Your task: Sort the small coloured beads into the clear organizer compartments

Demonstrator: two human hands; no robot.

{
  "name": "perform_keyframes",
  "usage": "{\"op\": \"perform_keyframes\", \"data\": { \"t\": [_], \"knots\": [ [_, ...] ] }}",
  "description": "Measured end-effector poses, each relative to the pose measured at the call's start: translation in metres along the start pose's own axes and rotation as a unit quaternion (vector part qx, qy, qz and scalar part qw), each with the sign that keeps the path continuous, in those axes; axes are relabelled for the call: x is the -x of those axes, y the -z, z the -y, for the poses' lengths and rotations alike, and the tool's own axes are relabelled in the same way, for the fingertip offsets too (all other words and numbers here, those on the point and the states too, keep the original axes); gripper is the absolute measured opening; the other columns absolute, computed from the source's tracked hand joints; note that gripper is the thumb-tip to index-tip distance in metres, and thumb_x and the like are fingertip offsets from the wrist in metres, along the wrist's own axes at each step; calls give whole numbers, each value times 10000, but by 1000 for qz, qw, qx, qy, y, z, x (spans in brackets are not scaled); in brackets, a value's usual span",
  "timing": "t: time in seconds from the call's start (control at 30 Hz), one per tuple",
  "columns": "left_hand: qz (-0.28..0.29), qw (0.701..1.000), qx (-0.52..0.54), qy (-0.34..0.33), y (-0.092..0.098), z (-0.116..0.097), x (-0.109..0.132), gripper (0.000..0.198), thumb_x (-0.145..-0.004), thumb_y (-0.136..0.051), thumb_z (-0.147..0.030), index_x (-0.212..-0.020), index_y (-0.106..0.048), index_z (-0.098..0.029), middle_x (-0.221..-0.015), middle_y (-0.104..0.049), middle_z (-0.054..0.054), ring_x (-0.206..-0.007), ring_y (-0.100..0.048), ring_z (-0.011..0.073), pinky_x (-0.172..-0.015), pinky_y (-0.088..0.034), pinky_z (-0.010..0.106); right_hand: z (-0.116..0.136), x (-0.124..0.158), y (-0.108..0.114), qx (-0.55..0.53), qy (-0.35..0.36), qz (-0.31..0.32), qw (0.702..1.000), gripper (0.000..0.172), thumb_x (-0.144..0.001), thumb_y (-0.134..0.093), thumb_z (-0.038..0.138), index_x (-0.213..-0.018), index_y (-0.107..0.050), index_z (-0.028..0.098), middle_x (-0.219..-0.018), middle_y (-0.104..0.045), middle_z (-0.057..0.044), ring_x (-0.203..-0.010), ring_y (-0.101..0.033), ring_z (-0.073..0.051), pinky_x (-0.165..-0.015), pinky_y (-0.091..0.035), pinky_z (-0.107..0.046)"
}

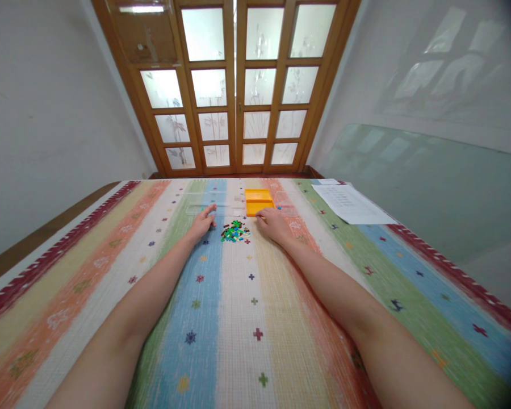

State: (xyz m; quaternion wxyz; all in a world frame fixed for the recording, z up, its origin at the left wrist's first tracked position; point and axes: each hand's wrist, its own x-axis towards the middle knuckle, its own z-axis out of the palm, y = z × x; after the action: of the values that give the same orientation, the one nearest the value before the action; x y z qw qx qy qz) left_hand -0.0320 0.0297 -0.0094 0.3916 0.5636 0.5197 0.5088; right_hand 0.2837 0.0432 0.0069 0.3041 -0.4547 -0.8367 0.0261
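A small heap of mixed green, blue, brown and pale pieces (235, 232) lies on the striped tablecloth between my two hands. My left hand (202, 224) is left of the heap, its fingers apart and holding nothing visible. It is close to a clear plastic box (194, 209) with a green speck near it. On the heap's other side, my right hand (273, 224) has its fingers curled together; whatever they may hold is hidden. Just beyond it an orange box (259, 195) stands opened out. Part of another clear box (290, 211) shows to the right, with a blue piece (279, 208) near it.
Printed paper sheets (350, 203) lie at the far right of the table. The striped tablecloth (238, 341) covers the tabletop. A greenish glass panel (434, 193) leans along the right wall, and wooden glazed doors (235, 113) stand behind the table.
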Motion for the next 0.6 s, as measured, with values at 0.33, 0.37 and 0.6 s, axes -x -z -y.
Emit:
{"op": "perform_keyframes", "data": {
  "t": [0.33,0.37,0.6],
  "knots": [
    [9,983,-165,-86,2,-1,4,380,-885,-579,-263,-1229,-729,-207,-1162,-755,72,-681,-610,137,-690,-518,295,9,2,4,11,29,18,999,170,-1015,-593,175,-1066,-755,168,-1097,-740,-100,-1041,-626,-242,-926,-428,-345],
    [14,974,-200,-103,2,-1,5,339,-889,-581,-263,-1178,-748,-205,-1101,-763,65,-709,-615,151,-721,-518,305,11,3,4,11,35,22,999,170,-1016,-595,179,-1074,-755,171,-1100,-740,-99,-1043,-625,-242,-930,-428,-347],
    [112,908,-335,-225,-7,-15,16,242,-919,-573,-225,-1044,-779,-192,-1017,-727,75,-912,-647,210,-878,-515,352,23,3,-2,28,82,41,995,175,-1032,-603,218,-1081,-768,187,-1095,-750,-90,-1059,-630,-250,-969,-415,-363]
  ]
}}
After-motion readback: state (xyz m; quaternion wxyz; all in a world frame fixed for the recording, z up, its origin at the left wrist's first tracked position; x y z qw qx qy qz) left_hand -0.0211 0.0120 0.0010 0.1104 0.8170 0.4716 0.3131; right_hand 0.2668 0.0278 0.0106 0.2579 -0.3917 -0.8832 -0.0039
